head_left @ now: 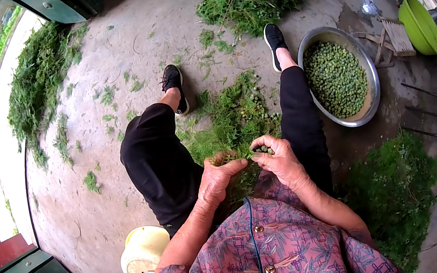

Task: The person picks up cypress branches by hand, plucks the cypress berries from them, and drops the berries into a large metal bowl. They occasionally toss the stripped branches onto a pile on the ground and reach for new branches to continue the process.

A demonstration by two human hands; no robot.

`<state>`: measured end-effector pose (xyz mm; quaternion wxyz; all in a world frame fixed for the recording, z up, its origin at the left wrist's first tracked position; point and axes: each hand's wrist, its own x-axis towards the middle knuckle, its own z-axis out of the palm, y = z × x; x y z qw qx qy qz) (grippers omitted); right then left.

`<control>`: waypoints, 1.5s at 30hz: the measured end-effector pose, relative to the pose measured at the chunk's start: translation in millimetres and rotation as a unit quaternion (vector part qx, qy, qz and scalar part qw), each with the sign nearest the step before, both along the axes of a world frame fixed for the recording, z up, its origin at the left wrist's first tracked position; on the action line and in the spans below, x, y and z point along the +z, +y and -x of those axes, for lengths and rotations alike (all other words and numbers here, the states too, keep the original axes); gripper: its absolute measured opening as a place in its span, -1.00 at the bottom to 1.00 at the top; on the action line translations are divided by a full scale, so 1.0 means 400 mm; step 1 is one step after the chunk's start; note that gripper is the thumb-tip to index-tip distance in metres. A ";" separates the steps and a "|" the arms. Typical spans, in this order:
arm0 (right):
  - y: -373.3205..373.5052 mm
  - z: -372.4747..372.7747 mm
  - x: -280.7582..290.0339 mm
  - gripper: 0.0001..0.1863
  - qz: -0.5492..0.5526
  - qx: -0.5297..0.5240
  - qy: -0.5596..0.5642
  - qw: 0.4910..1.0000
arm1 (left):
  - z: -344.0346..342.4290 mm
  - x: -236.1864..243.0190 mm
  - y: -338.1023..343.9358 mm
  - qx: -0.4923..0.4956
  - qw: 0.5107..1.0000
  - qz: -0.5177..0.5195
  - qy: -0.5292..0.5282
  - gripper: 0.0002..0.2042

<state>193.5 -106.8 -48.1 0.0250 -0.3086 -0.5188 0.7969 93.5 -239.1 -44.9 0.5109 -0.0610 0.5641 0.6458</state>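
Centrally, the left hand (pixel 216 180) had its fingers closed on a feathery green tuft (pixel 223 158), held over a loose heap of greenery (pixel 229 114) on the concrete floor (pixel 96 108) between the person's 2 legs (pixel 152 142). The right hand (pixel 281 161), just beside it, had its fingers curled around several small round green fruits (pixel 263 150); their exact count could not be determined. Near the right leg stood 1 metal basin (pixel 374 79) containing many similar fruits. 1 pale yellow bucket (pixel 145 251) sat at lower left.
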 end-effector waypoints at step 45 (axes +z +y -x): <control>0.463 -0.089 -0.112 -0.84 0.093 -0.322 0.115 0.935 | 0.105 -0.054 0.118 0.020 0.994 0.032 -0.104 -0.82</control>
